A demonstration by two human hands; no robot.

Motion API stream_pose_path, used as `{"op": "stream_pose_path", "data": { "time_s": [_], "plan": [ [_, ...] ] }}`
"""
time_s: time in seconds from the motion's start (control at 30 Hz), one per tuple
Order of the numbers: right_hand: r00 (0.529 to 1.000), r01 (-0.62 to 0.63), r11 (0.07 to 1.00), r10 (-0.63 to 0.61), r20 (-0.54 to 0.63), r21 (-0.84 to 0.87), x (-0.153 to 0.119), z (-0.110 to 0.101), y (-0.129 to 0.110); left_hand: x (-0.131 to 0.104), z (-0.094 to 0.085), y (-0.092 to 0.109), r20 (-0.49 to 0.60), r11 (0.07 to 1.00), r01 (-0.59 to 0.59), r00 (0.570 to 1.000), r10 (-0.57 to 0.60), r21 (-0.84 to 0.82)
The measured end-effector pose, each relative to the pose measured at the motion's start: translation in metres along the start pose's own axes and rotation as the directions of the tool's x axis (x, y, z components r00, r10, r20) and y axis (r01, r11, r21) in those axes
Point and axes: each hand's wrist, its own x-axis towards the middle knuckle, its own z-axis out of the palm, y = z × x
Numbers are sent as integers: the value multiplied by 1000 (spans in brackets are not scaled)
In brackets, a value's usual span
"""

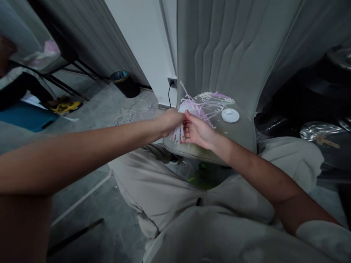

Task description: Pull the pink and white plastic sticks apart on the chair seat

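Over the front of a grey padded chair seat (241,140), my hands meet at a bundle of thin pale lilac and white strands (177,134). The strand ends spread out below and behind my fingers. My left hand (171,122) is closed round the bundle, its fingertips partly hidden. From the other side, my right hand (200,132) has its thumb against the left fingers and its other fingers curled at the bundle. More lilac strands with white tips (215,98) lie behind on the seat. A white round disc (230,115) rests to their right.
A black bin (125,84) stands by the wall, left of the chair. Coiled white cable (134,113) lies on the floor near it. A black plug (172,83) sits in a wall socket. Shiny dark bags (323,138) fill the right side. At far left is another person's yellow shoe (65,106).
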Motion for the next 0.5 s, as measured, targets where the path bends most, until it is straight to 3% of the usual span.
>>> {"op": "stream_pose_path", "data": {
  "time_s": [0.07,0.13,0.23,0.37,0.5],
  "plan": [
    [998,19,998,-16,-54,52,11,3,-3,-3,0,2,-28,995,90,995,-92,-43],
    [992,59,997,-53,-113,53,19,6,-6,-6,0,4,-48,993,104,993,-107,-57],
    [992,64,997,-59,-108,39,28,10,-11,-9,-1,2,-58,997,63,996,-66,-49],
    [996,-18,999,22,-83,47,37,11,-14,-7,-4,-6,-51,999,37,998,-37,16],
    [971,-43,999,50,-235,32,47,10,-13,-3,-2,-16,-46,987,-90,994,97,133]
  ]
}}
